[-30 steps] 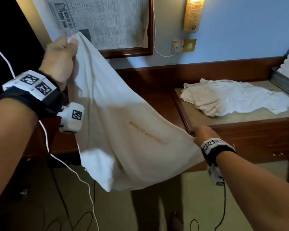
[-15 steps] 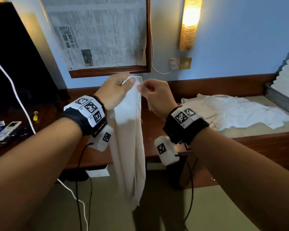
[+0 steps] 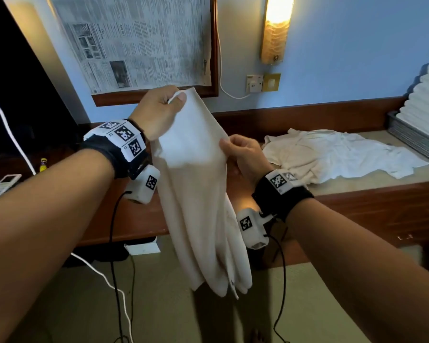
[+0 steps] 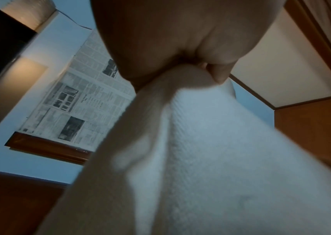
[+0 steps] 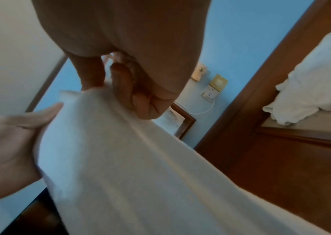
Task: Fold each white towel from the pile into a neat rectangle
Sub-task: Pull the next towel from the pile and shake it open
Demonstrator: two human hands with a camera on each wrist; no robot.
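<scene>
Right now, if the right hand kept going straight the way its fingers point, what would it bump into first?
The right hand already pinches the hanging towel; pushing on leftward, it would probably meet the left hand, though depth is unclear.

A hotel-style bedroom is suggested by a long dark wooden desk (image 3: 139, 219) built against a blue wall, a lit wall lamp (image 3: 275, 30) above a socket and switch plate (image 3: 263, 82), a framed newspaper print (image 3: 139, 43), and a remote control (image 3: 3, 184) left on the desk.
</scene>
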